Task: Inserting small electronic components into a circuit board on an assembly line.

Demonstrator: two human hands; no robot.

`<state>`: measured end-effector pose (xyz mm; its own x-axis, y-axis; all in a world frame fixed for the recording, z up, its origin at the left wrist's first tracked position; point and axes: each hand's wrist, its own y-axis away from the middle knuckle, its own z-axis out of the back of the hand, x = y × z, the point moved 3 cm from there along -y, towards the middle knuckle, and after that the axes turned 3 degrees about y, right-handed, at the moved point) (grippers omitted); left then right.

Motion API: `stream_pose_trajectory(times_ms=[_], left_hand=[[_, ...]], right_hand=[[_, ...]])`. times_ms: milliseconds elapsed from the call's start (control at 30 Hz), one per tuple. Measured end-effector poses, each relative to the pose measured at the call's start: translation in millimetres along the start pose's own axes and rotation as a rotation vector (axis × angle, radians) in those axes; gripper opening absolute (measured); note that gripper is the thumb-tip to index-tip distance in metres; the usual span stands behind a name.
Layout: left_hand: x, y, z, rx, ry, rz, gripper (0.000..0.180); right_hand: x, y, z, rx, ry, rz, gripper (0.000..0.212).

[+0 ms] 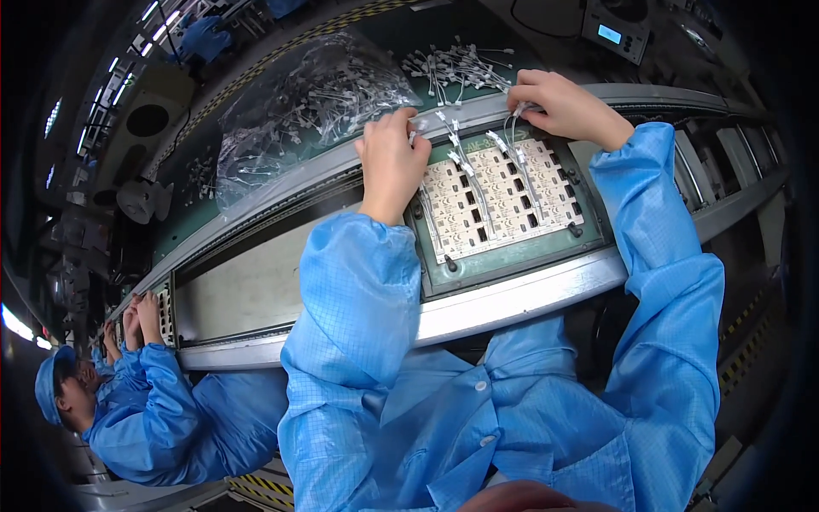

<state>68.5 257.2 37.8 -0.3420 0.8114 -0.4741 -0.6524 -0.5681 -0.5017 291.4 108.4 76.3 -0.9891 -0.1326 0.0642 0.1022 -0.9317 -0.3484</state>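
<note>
A panel of small cream circuit boards (503,209) lies in a dark green fixture (512,266) on the rail line before me. Several thin wire leads run across the panel, with white connectors (461,160) toward its far edge. My left hand (392,162) is at the panel's far left corner, its fingers pinched on a wire lead (416,135) with a white end, partly hidden by the fingers. Beyond the far right part of the panel, my right hand (559,104) is closed on a white-ended wire lead (512,124), whose wires hang toward the panel.
A clear plastic bag (299,119) full of wire leads lies beyond the rail, with a loose pile of leads (452,66) to its right. A metal rail (529,294) runs along my side. At left, a person in blue (153,418) works over another fixture.
</note>
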Motion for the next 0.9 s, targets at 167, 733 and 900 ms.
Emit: stream_pose_trajectory(times_ms=[167,733,900], left_hand=[[-5,6,4,0.045,-0.070,-0.120,0.031],[17,-4,5,-0.012,-0.195,0.229,0.019],[11,-9,6,0.109,0.093,-0.142,0.008]], right_hand=[[-2,-2,-1,0.176,-0.168,-0.109,0.015],[-1,0,4,0.274,-0.217,-0.315,0.013],[-14,4,-1,0.247,-0.198,-0.246,0.010]])
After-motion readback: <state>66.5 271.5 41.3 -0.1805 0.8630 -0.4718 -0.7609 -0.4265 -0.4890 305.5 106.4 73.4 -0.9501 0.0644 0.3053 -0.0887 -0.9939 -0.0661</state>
